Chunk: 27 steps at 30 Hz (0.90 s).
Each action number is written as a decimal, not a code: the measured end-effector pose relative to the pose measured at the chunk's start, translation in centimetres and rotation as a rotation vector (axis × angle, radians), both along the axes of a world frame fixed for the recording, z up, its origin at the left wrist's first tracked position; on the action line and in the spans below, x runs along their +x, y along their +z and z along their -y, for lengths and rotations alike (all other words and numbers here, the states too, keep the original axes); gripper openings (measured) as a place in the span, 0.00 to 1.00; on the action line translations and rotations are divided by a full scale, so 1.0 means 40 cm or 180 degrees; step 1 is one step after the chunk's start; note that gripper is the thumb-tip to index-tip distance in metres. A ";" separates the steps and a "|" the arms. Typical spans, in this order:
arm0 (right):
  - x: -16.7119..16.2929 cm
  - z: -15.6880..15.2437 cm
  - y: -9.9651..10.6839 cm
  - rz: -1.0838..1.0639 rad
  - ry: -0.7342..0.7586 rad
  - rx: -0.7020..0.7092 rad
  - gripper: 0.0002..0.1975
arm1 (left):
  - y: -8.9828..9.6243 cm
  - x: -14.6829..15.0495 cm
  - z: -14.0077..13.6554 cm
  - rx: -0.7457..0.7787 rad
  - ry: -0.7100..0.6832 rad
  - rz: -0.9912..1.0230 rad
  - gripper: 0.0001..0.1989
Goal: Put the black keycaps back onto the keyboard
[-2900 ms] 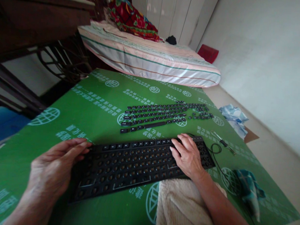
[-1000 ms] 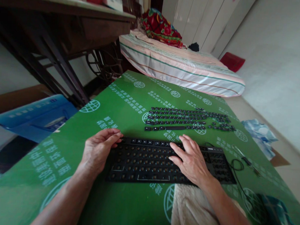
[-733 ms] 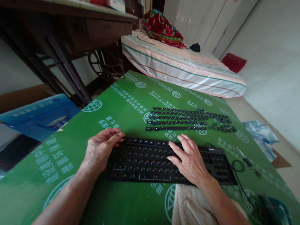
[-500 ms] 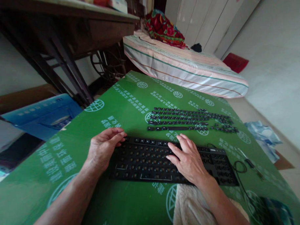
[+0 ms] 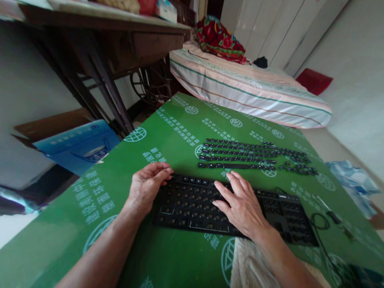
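The left hand has thumb and forefinger pinched together at the far left corner of the black keyboard; whether they grip anything I cannot tell. The right hand spreads loosely over the keyboard's middle. Beyond it, loose black keycaps lie in rows on the green table.

Keyboard partly behind right hand

Black keyboard, flat on green table, most sockets bare.
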State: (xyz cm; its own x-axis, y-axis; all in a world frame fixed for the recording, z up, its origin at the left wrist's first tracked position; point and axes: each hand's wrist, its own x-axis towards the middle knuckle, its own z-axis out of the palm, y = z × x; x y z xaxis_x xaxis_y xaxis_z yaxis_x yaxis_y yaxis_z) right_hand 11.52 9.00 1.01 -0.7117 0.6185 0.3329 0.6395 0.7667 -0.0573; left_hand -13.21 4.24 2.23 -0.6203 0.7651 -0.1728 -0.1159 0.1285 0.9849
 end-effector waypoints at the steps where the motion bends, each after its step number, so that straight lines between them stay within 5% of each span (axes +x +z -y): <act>1: -0.004 0.001 0.000 0.0004 0.0017 -0.0013 0.20 | 0.000 0.000 0.000 0.0002 0.0007 0.0004 0.13; 27: -0.098 0.017 0.011 -0.0040 0.0233 -0.0104 0.21 | -0.011 -0.003 0.007 0.0055 -0.0084 0.0003 0.11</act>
